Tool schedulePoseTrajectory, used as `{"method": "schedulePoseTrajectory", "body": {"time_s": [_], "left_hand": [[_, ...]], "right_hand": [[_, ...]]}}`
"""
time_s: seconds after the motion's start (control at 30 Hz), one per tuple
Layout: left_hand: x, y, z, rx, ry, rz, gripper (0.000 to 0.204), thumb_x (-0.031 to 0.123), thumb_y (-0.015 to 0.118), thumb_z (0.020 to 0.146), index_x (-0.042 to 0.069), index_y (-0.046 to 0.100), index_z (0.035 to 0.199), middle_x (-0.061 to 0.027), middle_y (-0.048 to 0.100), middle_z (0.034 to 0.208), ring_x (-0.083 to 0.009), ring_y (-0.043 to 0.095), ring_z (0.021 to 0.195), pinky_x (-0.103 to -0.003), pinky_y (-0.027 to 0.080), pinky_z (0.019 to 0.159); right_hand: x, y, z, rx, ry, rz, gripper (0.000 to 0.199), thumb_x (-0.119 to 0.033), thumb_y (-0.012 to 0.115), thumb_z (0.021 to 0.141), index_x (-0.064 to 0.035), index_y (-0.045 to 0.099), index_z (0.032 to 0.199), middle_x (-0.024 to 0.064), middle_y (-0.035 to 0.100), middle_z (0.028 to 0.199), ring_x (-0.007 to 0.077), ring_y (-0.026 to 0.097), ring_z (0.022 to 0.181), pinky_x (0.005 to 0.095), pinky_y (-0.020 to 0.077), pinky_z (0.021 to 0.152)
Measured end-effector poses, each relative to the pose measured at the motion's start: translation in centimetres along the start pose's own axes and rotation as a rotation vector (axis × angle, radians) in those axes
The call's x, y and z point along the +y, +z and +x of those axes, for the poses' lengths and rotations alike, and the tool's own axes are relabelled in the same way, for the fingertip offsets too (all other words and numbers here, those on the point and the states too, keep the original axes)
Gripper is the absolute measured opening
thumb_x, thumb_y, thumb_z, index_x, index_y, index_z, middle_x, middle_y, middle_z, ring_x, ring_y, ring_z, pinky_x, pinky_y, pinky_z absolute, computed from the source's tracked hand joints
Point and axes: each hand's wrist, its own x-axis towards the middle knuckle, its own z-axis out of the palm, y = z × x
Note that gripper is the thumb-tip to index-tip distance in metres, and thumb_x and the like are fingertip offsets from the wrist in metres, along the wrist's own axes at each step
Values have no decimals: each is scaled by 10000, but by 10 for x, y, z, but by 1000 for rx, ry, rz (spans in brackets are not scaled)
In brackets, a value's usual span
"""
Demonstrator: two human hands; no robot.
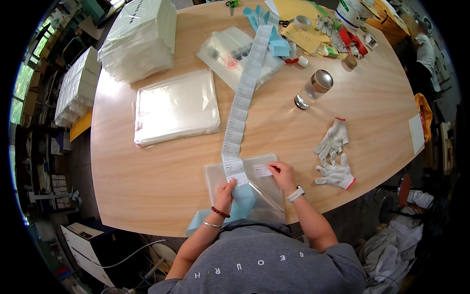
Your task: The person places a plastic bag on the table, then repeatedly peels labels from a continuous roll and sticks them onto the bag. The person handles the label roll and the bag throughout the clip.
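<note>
My left hand [224, 197] is closed on the near end of a long strip of white printed labels [248, 77], its thumb on top. The strip's light-blue backing paper [244, 200] hangs below that hand toward the table's edge. Under both hands lies a clear plastic bag [270, 202], flat on the table in front of me. A single white label [262, 170] lies at the bag's upper right part. My right hand [283, 175] pinches the right end of this label, fingertips at the bag's surface.
A flat stack of clear bags [177, 108] lies at left, before a tall wrapped pile [139, 41]. Farther back is another bag pack [220, 51]. A glass bottle [313, 89] and white gloves [337, 174] are at right. Tape [302, 22] and clutter lie at the back right.
</note>
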Motion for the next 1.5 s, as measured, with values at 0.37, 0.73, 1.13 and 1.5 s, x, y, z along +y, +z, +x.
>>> {"method": "schedulePoseTrajectory", "body": {"time_s": [0.37, 0.73, 1.13, 1.5], "left_hand": [[9, 21, -10, 70, 68, -42, 260, 297, 537, 837, 48, 580, 773, 17, 555, 669, -37, 466, 533, -182, 323, 445], [17, 21, -21, 41, 85, -5, 259, 307, 546, 831, 67, 579, 739, 32, 536, 622, -33, 420, 481, -189, 285, 413], [26, 20, -26, -133, 162, -127, 258, 260, 527, 849, 14, 587, 901, -33, 602, 834, -89, 555, 742, -221, 440, 655], [-8, 12, 5, -178, 150, 123, 237, 280, 539, 841, 78, 600, 950, 75, 536, 706, -5, 372, 549, -170, 287, 496]], "right_hand": [[1, -8, 29, 61, -158, -256, 274, -147, 702, 643, -42, 551, 847, 65, 533, 733, 213, 545, 635, 297, 448, 585], [-19, -23, 21, -9, -347, -380, 91, -114, 642, 689, -54, 588, 731, 63, 537, 778, 206, 511, 666, 301, 431, 578], [-49, -8, -23, -210, -400, -69, 61, -109, 609, 722, -52, 620, 742, 84, 561, 772, 241, 544, 743, 320, 445, 665], [-64, 13, -31, -194, 1, 247, 263, -42, 582, 764, -47, 557, 1026, 109, 594, 760, 201, 563, 649, 275, 449, 595]]}}
